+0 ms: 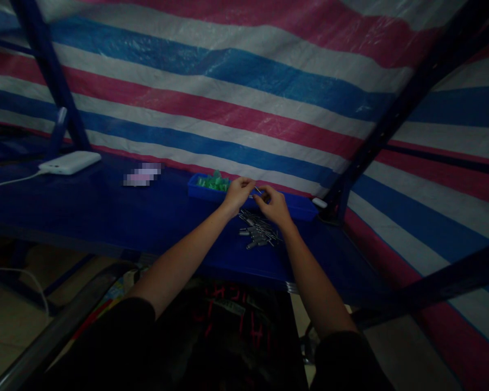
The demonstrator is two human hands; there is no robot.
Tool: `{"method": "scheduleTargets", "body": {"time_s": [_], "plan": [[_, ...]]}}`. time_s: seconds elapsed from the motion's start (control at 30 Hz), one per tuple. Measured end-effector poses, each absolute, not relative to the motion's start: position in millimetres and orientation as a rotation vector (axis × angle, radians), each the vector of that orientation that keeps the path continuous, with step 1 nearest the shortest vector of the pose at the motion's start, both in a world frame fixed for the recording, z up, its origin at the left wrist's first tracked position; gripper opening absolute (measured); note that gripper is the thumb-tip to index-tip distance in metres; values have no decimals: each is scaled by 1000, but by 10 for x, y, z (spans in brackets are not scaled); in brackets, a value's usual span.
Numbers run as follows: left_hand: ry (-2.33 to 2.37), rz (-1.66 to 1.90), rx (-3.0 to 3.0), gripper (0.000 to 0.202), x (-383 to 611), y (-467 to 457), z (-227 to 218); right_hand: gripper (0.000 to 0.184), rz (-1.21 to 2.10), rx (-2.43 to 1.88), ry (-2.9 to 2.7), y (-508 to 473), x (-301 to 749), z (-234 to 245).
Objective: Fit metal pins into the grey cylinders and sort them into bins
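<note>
My left hand [238,193] and my right hand [274,205] are held close together above the blue table [106,212], fingers pinched on a thin metal pin [257,190] between them. Just below the hands lies a loose pile of several small grey metal parts with wire legs [257,231]. Behind the hands stands a shallow blue tray [297,209] holding several small green pieces [214,182] at its left end.
A white power bank [70,162] with a white cable lies at the table's far left. A blurred pink item [142,174] lies mid-table. A striped red, white and blue tarp [244,98] hangs behind. Dark blue frame posts [51,70] stand left and right.
</note>
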State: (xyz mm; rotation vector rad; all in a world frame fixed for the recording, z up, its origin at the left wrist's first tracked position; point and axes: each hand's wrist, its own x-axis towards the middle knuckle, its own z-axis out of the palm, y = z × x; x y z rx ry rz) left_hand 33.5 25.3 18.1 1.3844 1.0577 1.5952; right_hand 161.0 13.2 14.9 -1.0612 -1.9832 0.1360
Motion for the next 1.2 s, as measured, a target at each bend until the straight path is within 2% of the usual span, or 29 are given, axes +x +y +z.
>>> {"method": "scheduleTargets", "body": {"time_s": [0.1,0.27,0.4,0.6,0.83,0.97,1.2], "plan": [[1028,1555,1377,12,334,256,180,24,69,-1059,-1968,134,1635,169],[1141,1452,1462,31,340,202,199,31,26,-1072,-1934,103,1672,228],[1211,1273,1594,38,311,187,205,36,36,-1085,-1835,78,1725,281],[1343,857,2339,12,123,289,133,27,-29,-1180,-1538,172,1962,332],[1474,625,2524,23,141,236,48,22,-64,-1465,-1149,342,2332,269],[1634,447,2520,23,231,140,8,29,-5,-1538,-1267,397,2351,199],[1789,213,2424,30,290,38,120,29,61,-1419,-1621,369,2074,147]]}}
